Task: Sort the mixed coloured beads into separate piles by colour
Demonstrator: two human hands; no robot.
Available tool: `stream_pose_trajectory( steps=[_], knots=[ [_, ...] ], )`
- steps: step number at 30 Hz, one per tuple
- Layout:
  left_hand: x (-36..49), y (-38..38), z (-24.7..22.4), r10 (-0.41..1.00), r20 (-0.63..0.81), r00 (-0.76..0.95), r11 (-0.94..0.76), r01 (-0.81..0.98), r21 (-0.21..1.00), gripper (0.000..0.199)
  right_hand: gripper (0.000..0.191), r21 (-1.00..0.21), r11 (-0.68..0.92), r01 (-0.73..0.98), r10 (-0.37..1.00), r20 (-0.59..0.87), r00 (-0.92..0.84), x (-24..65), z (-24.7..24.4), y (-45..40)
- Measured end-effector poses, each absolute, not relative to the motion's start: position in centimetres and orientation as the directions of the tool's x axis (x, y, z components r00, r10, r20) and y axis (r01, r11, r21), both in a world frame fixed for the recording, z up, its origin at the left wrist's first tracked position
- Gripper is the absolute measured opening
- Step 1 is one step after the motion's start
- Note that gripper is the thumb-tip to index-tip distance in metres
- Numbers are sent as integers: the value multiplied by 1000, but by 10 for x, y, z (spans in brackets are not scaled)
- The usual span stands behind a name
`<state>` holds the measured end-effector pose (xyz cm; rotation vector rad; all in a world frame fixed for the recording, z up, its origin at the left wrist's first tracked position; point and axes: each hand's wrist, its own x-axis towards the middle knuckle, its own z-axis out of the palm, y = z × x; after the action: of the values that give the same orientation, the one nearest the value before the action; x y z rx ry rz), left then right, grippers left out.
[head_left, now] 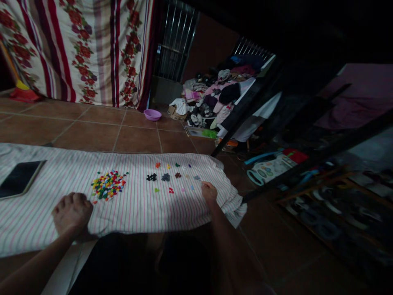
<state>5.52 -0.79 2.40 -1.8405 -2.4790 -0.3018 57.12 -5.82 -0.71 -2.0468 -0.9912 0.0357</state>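
A mixed heap of small coloured pieces [109,185] lies on the striped cloth [132,213]. To its right, smaller groups sit in rows, among them black pieces [151,177], dark grey pieces [166,177], brown pieces [178,175] and red pieces [171,190]. My left hand [72,211] rests on the cloth just left of and below the heap, its fingers bent and pressed together; anything under them is hidden. At the right end of the rows, my right hand [209,191] is closed beside the light grey pieces [197,178], its fingertips too small to show what they hold.
A dark tablet [21,179] lies at the cloth's left end. Beyond, a purple basin [152,114] stands on the tiled floor near a heap of clothes [215,92]. Dark metal bars and a shoe rack [319,205] are on the right.
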Motion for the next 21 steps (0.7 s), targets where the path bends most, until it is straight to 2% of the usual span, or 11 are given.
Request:
stream_pose_trajectory(
  steps=[10, 17, 21],
  knots=[
    [56, -7, 22, 943, 151, -296, 280, 953, 116, 33, 30, -679, -462, 570, 638, 192, 746, 589, -14, -33],
    [57, -8, 27, 945, 125, -303, 292, 951, 97, 30, 34, -678, -444, 585, 675, 175, 716, 589, -17, -25],
    [57, -11, 31, 960, 143, -240, 225, 968, 109, 32, 40, -698, -412, 586, 691, 179, 700, 586, -18, -24]
  ],
)
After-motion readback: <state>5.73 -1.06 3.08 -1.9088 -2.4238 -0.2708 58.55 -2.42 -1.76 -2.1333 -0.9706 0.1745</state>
